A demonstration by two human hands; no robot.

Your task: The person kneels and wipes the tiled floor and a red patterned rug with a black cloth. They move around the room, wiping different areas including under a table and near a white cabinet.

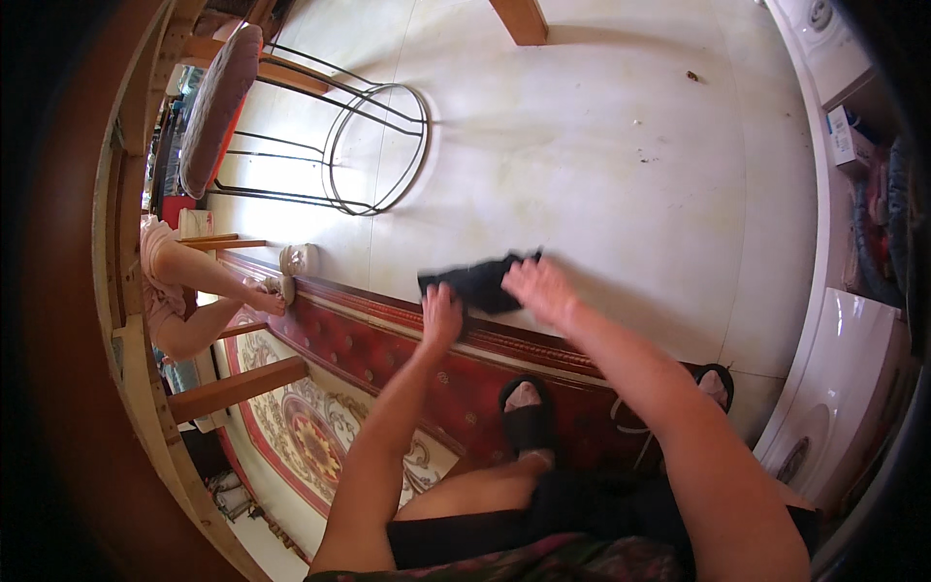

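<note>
A piece of black cloth (480, 286) is stretched between my two hands, over the pale floor and the edge of a red patterned rug. My left hand (441, 314) grips its left end. My right hand (540, 289) is at its right end, blurred, with the fingers spread over it; whether they pinch the cloth does not show. Below lie my knees in black shorts and my feet in black slippers (526, 425).
A stool with a padded seat (222, 113) and black wire legs lies tipped at the upper left. Another person's bare legs (211, 284) are at the left beside wooden legs. White curved furniture (829, 378) stands at the right. A wooden leg (521, 20) is at the top.
</note>
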